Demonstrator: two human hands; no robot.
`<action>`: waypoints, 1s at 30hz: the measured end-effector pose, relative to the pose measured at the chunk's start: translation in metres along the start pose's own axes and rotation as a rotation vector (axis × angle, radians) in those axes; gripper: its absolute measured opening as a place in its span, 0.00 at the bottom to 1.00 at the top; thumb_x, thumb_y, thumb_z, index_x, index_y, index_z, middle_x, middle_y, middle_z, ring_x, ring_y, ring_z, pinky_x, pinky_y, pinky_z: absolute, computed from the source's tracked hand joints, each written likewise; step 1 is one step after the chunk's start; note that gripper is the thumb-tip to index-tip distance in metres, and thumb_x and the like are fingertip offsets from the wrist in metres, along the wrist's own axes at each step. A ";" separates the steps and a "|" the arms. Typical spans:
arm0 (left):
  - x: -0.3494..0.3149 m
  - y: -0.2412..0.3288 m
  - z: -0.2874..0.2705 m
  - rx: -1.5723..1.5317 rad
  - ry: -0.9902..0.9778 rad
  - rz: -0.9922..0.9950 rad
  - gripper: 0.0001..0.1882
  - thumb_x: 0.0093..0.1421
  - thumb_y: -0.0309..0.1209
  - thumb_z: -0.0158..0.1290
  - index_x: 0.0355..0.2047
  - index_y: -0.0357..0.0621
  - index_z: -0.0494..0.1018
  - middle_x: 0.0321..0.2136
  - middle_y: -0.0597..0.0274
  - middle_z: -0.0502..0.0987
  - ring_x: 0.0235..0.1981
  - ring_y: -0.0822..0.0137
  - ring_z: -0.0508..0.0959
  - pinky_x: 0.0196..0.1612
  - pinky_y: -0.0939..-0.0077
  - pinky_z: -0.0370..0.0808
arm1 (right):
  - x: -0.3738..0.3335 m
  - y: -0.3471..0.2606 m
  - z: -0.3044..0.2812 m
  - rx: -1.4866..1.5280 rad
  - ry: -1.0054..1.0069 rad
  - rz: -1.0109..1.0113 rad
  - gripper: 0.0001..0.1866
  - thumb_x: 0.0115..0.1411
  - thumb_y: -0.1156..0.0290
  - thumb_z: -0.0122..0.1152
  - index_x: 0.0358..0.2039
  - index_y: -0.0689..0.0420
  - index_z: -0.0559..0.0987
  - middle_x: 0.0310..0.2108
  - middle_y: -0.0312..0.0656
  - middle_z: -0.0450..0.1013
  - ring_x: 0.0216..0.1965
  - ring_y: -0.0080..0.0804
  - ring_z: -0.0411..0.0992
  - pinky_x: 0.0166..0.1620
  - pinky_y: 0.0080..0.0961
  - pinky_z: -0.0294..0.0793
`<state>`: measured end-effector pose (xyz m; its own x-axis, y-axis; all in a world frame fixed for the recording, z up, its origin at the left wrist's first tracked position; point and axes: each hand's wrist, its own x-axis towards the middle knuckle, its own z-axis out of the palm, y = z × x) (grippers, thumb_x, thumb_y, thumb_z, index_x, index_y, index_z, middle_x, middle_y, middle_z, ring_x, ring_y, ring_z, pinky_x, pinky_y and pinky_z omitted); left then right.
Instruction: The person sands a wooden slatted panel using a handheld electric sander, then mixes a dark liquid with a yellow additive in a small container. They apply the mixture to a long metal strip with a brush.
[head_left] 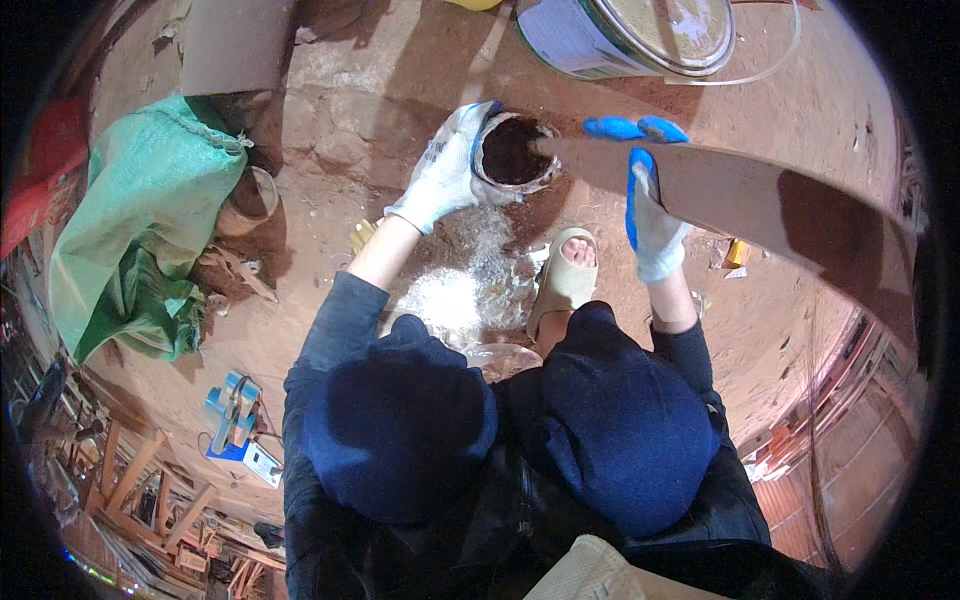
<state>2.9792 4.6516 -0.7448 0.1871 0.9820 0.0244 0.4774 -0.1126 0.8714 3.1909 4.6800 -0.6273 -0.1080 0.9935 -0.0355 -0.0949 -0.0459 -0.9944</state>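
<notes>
My left hand (445,170), in a white glove with blue on the palm side, grips the side of a round open container (541,181) with a pale, rough rim and a dark inside. It is held just above the ground in front of me, its mouth facing up. In my right hand (657,235), gloved the same way, is a long flat board-like piece (730,190). The thumb lies on the near edge and the fingers curl over the far one. Its narrow end reaches the container's right rim; I cannot tell whether they touch. The other end runs off to the right.
A lidded bucket (575,40) with a wire handle stands at the far right. To the left are a green mesh sack (150,220), a small brown pot (262,195) and a blue device (235,410). Scrap wood (140,480) piles lower left. My sandalled foot (568,275) is below the container.
</notes>
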 end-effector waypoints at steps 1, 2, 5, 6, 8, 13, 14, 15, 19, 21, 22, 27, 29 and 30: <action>0.001 0.001 0.000 0.022 -0.015 -0.015 0.56 0.31 0.47 0.72 0.59 0.42 0.58 0.55 0.49 0.65 0.57 0.51 0.66 0.61 0.61 0.62 | -0.002 0.002 0.001 -0.156 -0.056 -0.066 0.12 0.60 0.81 0.52 0.45 0.61 0.72 0.44 0.46 0.74 0.49 0.35 0.71 0.54 0.31 0.66; 0.003 0.002 0.000 0.006 -0.019 -0.021 0.56 0.31 0.48 0.72 0.59 0.42 0.58 0.55 0.49 0.65 0.57 0.51 0.66 0.61 0.61 0.62 | -0.005 0.007 0.000 -0.312 -0.112 -0.132 0.14 0.61 0.82 0.51 0.48 0.61 0.68 0.46 0.50 0.73 0.52 0.38 0.70 0.57 0.35 0.64; 0.002 0.002 -0.002 -0.006 -0.015 -0.020 0.57 0.31 0.48 0.72 0.59 0.41 0.58 0.54 0.48 0.66 0.56 0.49 0.67 0.60 0.61 0.64 | -0.012 0.013 -0.001 -0.442 -0.271 -0.217 0.17 0.62 0.83 0.49 0.51 0.60 0.65 0.49 0.53 0.72 0.55 0.42 0.68 0.60 0.42 0.61; 0.001 0.000 -0.003 0.008 -0.008 -0.005 0.56 0.31 0.48 0.72 0.59 0.41 0.58 0.53 0.47 0.67 0.55 0.49 0.68 0.59 0.61 0.65 | -0.012 0.014 -0.006 -0.393 -0.328 -0.193 0.17 0.61 0.83 0.49 0.51 0.60 0.65 0.49 0.53 0.72 0.55 0.43 0.68 0.60 0.42 0.61; 0.001 0.000 -0.004 0.011 -0.004 -0.006 0.56 0.31 0.48 0.72 0.59 0.40 0.59 0.52 0.46 0.67 0.54 0.48 0.68 0.58 0.61 0.66 | -0.007 0.004 -0.009 -0.397 -0.327 -0.173 0.16 0.63 0.80 0.49 0.51 0.59 0.65 0.48 0.54 0.72 0.55 0.47 0.68 0.59 0.44 0.62; 0.005 0.005 -0.003 0.003 0.019 0.023 0.56 0.30 0.47 0.73 0.59 0.41 0.59 0.53 0.47 0.67 0.54 0.48 0.69 0.58 0.62 0.66 | 0.007 0.008 0.006 -0.100 -0.062 -0.129 0.13 0.62 0.79 0.51 0.47 0.60 0.69 0.45 0.49 0.75 0.48 0.37 0.72 0.55 0.33 0.66; 0.006 0.004 -0.002 -0.006 0.000 0.009 0.56 0.30 0.48 0.73 0.59 0.41 0.59 0.53 0.48 0.67 0.55 0.49 0.68 0.59 0.61 0.65 | 0.003 0.017 0.004 -0.216 -0.126 -0.191 0.13 0.63 0.78 0.49 0.49 0.59 0.67 0.46 0.52 0.74 0.50 0.42 0.71 0.56 0.38 0.65; 0.006 0.003 -0.001 -0.015 -0.020 -0.004 0.57 0.30 0.49 0.73 0.59 0.41 0.59 0.54 0.48 0.66 0.56 0.49 0.67 0.59 0.61 0.64 | 0.000 0.023 0.001 -0.333 -0.189 -0.252 0.14 0.65 0.77 0.47 0.51 0.58 0.65 0.47 0.55 0.72 0.52 0.47 0.70 0.58 0.43 0.63; 0.003 0.003 -0.004 -0.009 -0.024 0.003 0.56 0.30 0.46 0.73 0.59 0.42 0.59 0.53 0.48 0.67 0.54 0.48 0.68 0.59 0.62 0.66 | -0.008 0.007 -0.017 -0.295 -0.279 -0.078 0.15 0.63 0.78 0.50 0.50 0.58 0.66 0.47 0.55 0.72 0.51 0.48 0.71 0.58 0.44 0.63; 0.002 0.003 -0.004 0.015 -0.008 -0.006 0.56 0.30 0.47 0.73 0.59 0.42 0.59 0.53 0.48 0.67 0.54 0.48 0.68 0.59 0.62 0.66 | 0.005 0.008 -0.014 -0.060 -0.182 -0.057 0.15 0.64 0.77 0.50 0.51 0.59 0.65 0.47 0.54 0.73 0.50 0.47 0.71 0.58 0.43 0.64; 0.003 0.003 -0.003 0.023 -0.002 -0.009 0.56 0.30 0.47 0.73 0.59 0.42 0.59 0.53 0.48 0.67 0.54 0.48 0.68 0.59 0.62 0.66 | 0.010 0.009 -0.012 -0.071 -0.133 -0.079 0.15 0.64 0.77 0.50 0.51 0.60 0.65 0.46 0.54 0.73 0.50 0.47 0.72 0.58 0.43 0.65; 0.004 -0.001 -0.005 0.003 -0.026 -0.014 0.54 0.32 0.46 0.72 0.58 0.41 0.60 0.53 0.48 0.67 0.56 0.51 0.68 0.60 0.62 0.64 | 0.013 0.016 0.011 -0.218 -0.210 -0.185 0.17 0.64 0.69 0.53 0.51 0.58 0.65 0.53 0.53 0.69 0.54 0.46 0.69 0.56 0.44 0.66; 0.005 0.002 -0.004 -0.013 -0.017 -0.026 0.53 0.32 0.46 0.72 0.58 0.41 0.60 0.53 0.48 0.67 0.56 0.51 0.68 0.60 0.63 0.64 | 0.011 0.022 0.022 -0.017 -0.131 -0.214 0.16 0.63 0.66 0.54 0.50 0.55 0.65 0.43 0.43 0.69 0.45 0.36 0.69 0.54 0.44 0.67; 0.005 0.003 -0.004 -0.003 -0.018 -0.030 0.53 0.32 0.45 0.72 0.58 0.42 0.60 0.53 0.48 0.68 0.56 0.51 0.68 0.60 0.63 0.64 | 0.015 0.026 0.030 0.108 -0.126 -0.242 0.16 0.64 0.66 0.54 0.49 0.54 0.65 0.39 0.41 0.68 0.41 0.33 0.68 0.54 0.43 0.67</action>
<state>2.9778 4.6568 -0.7397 0.1877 0.9822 -0.0105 0.4801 -0.0824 0.8733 3.1572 4.6909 -0.6511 -0.1913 0.9564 0.2208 -0.2367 0.1734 -0.9560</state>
